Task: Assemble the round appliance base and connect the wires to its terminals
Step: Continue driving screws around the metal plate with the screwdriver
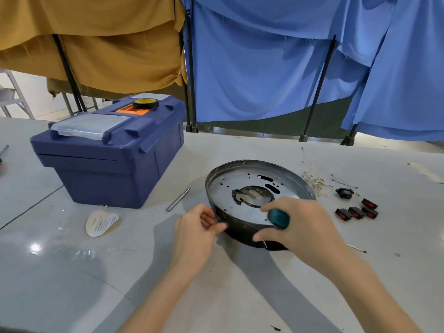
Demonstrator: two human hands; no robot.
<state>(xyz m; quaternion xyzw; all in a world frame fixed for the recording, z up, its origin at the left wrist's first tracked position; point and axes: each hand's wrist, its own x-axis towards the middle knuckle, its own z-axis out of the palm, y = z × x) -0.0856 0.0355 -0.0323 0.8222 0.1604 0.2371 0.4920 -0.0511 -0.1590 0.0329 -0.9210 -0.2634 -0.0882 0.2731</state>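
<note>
- Pinching the near-left rim of one round base (259,188), mid-table, with the left hand (197,227).
- Gripping one teal screwdriver (278,218) in the right hand (305,224), at the base's near wall.
- Counting four red switches (356,212), one black socket (344,193) and one wire bundle (312,181) to its right.
- Leaving bare table (72,272) toward the near edge, with one toolbox (108,159) standing left.

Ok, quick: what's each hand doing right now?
Left hand: pinches the near rim of the round base.
Right hand: grips a green-handled screwdriver over the base.
</note>
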